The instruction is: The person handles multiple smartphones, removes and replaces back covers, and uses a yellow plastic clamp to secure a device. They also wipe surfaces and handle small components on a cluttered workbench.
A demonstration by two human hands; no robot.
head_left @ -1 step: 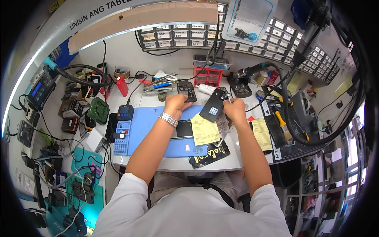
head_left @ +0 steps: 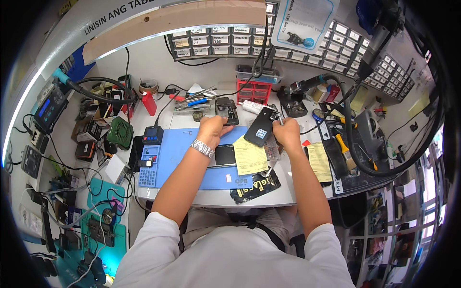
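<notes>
My left hand, with a metal watch on its wrist, is closed on the near end of a dark, open, phone-sized case that has small parts inside. My right hand is closed beside the upper right edge of a black phone back cover with a chequered white sticker. Something small and shiny shows at its fingertips; what they grip is hidden. Between my forearms, an opened phone lies on the blue mat. A yellow written slip partly overlaps it.
Tweezers and a blue-handled tool lie at the back, left of a red drawer unit. A blue-black device stands left on the mat. At right are another yellow slip, a yellow-handled brush and a looping black hose.
</notes>
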